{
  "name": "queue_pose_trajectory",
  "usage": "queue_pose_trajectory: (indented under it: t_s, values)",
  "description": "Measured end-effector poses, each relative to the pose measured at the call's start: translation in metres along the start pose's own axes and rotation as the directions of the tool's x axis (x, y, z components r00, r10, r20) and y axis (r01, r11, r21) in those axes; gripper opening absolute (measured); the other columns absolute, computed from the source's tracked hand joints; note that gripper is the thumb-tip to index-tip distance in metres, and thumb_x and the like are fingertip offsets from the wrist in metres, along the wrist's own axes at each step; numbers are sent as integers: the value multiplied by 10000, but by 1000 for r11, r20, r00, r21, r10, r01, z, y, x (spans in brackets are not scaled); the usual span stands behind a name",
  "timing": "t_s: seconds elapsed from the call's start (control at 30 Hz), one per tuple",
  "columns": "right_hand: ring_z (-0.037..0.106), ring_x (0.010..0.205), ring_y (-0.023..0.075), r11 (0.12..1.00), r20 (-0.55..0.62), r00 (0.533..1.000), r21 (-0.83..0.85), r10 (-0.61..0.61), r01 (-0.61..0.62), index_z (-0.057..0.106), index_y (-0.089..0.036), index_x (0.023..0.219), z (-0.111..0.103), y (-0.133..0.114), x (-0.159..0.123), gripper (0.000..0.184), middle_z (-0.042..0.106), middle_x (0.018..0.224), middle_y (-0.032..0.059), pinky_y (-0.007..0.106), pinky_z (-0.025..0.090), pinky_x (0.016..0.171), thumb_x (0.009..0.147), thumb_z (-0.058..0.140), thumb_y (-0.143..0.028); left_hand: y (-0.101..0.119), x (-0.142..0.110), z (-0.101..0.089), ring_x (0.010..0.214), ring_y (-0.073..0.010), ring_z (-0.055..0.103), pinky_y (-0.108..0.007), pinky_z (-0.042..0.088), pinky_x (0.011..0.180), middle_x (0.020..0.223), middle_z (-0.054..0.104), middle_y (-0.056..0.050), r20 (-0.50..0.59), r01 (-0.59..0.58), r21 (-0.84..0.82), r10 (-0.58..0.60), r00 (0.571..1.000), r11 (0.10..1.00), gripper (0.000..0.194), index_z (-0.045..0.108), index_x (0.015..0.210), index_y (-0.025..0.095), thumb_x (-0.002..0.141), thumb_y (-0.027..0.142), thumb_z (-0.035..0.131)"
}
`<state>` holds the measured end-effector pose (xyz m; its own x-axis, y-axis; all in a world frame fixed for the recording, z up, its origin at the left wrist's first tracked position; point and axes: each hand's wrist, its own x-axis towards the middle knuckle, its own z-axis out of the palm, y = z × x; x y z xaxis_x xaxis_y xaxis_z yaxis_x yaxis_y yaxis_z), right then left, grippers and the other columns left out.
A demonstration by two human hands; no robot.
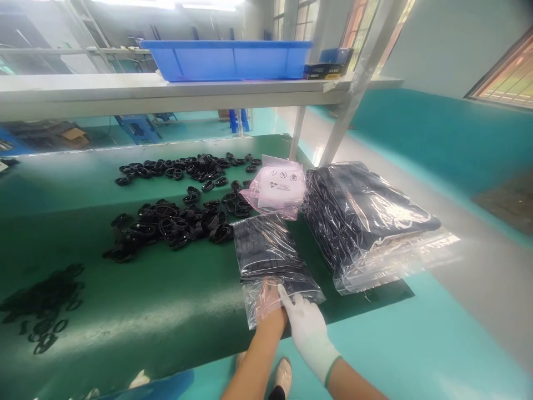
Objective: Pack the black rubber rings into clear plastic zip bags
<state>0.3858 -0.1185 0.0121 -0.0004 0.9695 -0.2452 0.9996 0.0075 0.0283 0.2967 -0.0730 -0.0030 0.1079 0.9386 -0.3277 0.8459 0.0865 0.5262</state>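
Observation:
A clear zip bag packed with rows of black coiled cables lies near the table's front edge. My bare left hand reaches into its mouth. Plastic glare blurs those fingers, so their grip cannot be made out. In a white glove, my right hand holds the bag's open edge, its index finger stretched along the plastic beside my left wrist. Just behind this bag sits a pink antistatic bag with a white package inside. A larger clear bag, full of black coils, lies to the right.
Loose black cable coils are heaped across the green table mat. Another dark pile lies at the left. Above the table's back, a shelf carries a blue bin. A metal post rises at the right.

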Motion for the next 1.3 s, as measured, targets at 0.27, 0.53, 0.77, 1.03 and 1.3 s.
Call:
queue_pose_trajectory:
  t_s: [0.27,0.53,0.77,1.03,1.3]
  values:
    - [589,721,207,1000,-22,1000,-25,-2,1,91,-302,1382,14,1,1,835,563,937,91,336,438,642,674,353,56,-39,-17,16,1310,-160,223,-276,210,1088,1417,280,-61,-105,-129,-159,113,988,979,640,280,1339,158,726,118,463]
    - [595,693,204,999,-54,998,-37,-25,23,61,-307,1381,10,2,-1,830,567,872,79,323,432,617,688,358,39,-53,-38,21,1315,-186,207,-361,226,1083,1420,267,-75,-186,-311,-6,304,934,950,577,321,1320,139,750,106,403]
    - [599,764,176,988,-29,998,141,-51,55,182,-288,1373,11,11,-21,739,609,920,74,287,439,698,724,334,31,-85,-118,-14,1182,-203,424,-324,372,994,1242,508,-26,-23,-295,35,296,955,955,357,559,1109,271,775,239,439]
    - [572,969,174,823,-58,987,546,-151,158,560,-290,1092,-22,-17,-54,339,605,1099,26,278,437,835,837,338,-289,-148,-72,-115,782,-143,580,-275,466,728,916,599,-14,-256,-5,-63,-11,967,998,233,565,944,235,821,311,383]
    - [574,876,155,787,-29,993,608,-115,109,535,-273,1106,-66,-140,22,362,615,935,13,254,428,788,789,368,-221,-142,92,-181,828,-138,586,-243,421,688,904,639,2,-239,69,-21,-73,968,997,214,544,973,248,819,334,422]
